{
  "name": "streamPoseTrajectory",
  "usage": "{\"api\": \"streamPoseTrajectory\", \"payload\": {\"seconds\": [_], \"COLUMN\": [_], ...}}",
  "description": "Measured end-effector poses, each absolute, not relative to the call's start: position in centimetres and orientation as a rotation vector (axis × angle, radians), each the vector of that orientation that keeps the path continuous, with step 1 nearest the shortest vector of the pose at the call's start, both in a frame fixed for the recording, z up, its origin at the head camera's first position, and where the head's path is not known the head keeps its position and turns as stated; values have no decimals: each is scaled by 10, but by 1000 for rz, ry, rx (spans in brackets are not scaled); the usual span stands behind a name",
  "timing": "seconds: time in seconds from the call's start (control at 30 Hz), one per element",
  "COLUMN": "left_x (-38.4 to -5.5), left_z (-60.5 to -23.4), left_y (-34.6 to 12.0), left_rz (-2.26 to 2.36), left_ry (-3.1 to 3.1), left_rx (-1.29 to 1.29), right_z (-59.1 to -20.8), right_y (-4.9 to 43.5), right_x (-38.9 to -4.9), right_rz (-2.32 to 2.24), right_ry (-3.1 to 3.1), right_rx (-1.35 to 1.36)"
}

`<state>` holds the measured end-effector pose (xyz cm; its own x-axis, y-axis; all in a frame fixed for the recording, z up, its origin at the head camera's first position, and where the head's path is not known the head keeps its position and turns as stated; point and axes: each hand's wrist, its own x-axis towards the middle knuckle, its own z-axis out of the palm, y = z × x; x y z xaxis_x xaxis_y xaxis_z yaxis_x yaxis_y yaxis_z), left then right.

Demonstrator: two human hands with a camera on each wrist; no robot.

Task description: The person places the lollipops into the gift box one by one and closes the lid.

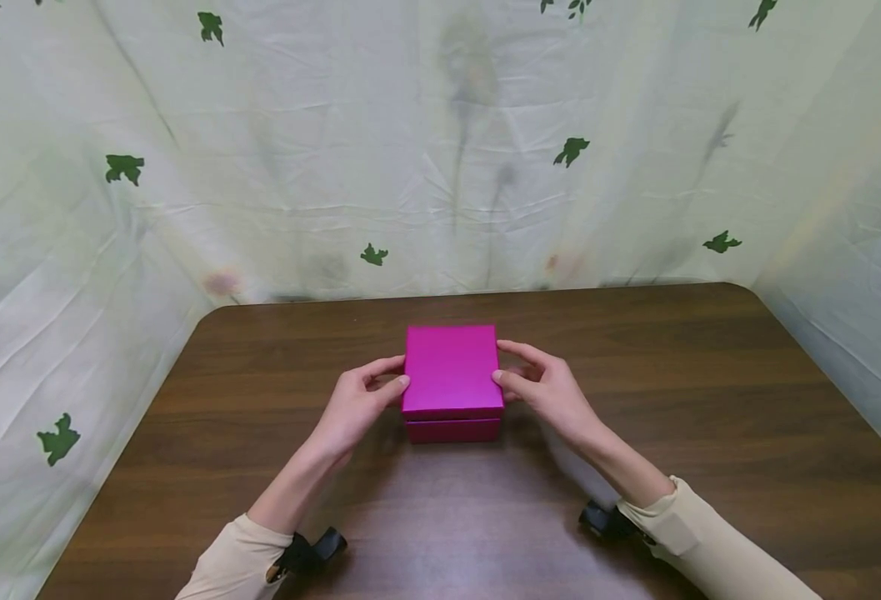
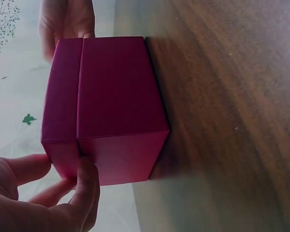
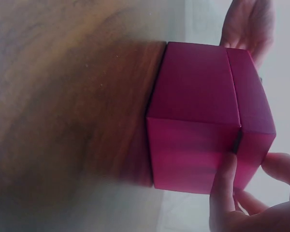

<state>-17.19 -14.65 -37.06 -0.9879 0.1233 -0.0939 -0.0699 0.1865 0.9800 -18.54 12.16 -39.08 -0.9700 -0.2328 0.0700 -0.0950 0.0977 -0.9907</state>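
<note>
A magenta box [image 1: 453,431] stands on the table with its matching lid [image 1: 453,367] on top. My left hand [image 1: 355,406] pinches the lid's left side, its thumb on the top edge and fingers along the side. From the right, my right hand [image 1: 556,393] grips the lid in much the same way. In the left wrist view, a fingertip [image 2: 88,166] lies at the seam between lid and box. A narrow dark gap shows under the lid beside a finger [image 3: 227,174] in the right wrist view. The inside of the box is hidden.
The brown wooden table [image 1: 275,400] has rounded far corners. Behind it and at both sides hangs a pale curtain [image 1: 297,150] with green leaf patterns. Dark wrist cameras [image 1: 312,552] are strapped near the cream sleeves [image 1: 710,542].
</note>
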Motion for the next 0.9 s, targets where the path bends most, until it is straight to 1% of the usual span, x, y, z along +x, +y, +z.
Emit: {"api": "streamPoseTrajectory", "payload": {"seconds": [0.23,0.9], "left_x": [-171,-169], "left_z": [-375,-390], "left_y": [-146,-145], "left_rz": [1891,1913], "left_ry": [2328,2329], "left_rx": [12,-16], "right_z": [-394,-405], "right_y": [122,124], "right_x": [-185,-186], "right_rz": [-1999,-2005], "right_ry": [2228,2125], "right_rx": [-297,-299]}}
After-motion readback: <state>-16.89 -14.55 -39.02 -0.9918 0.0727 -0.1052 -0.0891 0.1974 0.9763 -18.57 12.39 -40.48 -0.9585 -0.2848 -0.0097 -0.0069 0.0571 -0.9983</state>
